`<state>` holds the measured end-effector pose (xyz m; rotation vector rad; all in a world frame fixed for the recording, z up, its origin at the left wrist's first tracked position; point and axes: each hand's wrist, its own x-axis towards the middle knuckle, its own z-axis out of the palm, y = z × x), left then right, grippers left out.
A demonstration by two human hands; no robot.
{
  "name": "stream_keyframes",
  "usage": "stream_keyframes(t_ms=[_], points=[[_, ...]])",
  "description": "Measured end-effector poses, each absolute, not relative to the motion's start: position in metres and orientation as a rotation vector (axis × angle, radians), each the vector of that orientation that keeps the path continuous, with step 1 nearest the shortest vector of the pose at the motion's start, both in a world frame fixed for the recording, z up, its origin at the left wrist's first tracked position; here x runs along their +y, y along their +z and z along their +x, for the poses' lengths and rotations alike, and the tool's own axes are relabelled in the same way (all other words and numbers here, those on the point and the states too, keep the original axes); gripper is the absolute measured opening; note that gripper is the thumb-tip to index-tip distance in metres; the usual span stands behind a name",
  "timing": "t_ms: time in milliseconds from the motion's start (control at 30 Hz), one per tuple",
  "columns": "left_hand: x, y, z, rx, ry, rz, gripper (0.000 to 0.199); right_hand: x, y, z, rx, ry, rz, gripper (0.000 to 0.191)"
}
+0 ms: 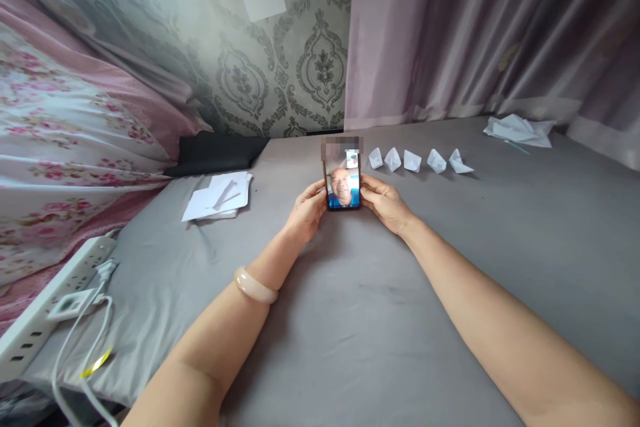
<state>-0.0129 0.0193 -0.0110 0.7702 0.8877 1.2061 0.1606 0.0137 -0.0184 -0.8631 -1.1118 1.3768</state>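
A smartphone point(343, 180) stands upright between my two hands, its screen turned toward me and showing a person on a video call. My left hand point(307, 209) grips the phone's left edge, and a pale bangle point(255, 285) circles that forearm. On the opposite edge, my right hand point(387, 202) is closed around the phone's side. The fingers behind the phone are hidden. Just right of the phone, several small folded white paper pieces point(412, 161) stand in a row on the grey sheet point(340, 320).
White papers point(220, 197) lie at left, near a black folded item point(215, 153). More paper point(520, 129) sits at far right beside a thin greenish stick point(517, 147). A white power strip point(30, 320) with cables runs along the left edge. Curtains point(430, 33) and a patterned wall point(285, 73) close the back.
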Motion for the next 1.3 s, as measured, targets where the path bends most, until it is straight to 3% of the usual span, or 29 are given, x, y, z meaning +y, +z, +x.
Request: stream_keyframes(t_ms=[533, 1300], points=[[0.0196, -0.0107, -0.0128, 0.885, 1.208, 0.762, 0.026, 0.0145, -0.0194, 0.1618, -1.118, 1.389, -0.861, 0.037], [0.0197, -0.0106, -0.0128, 0.875, 1.187, 0.808, 0.056, 0.015, -0.0203, 0.1618, -1.118, 1.388, -0.86, 0.035]])
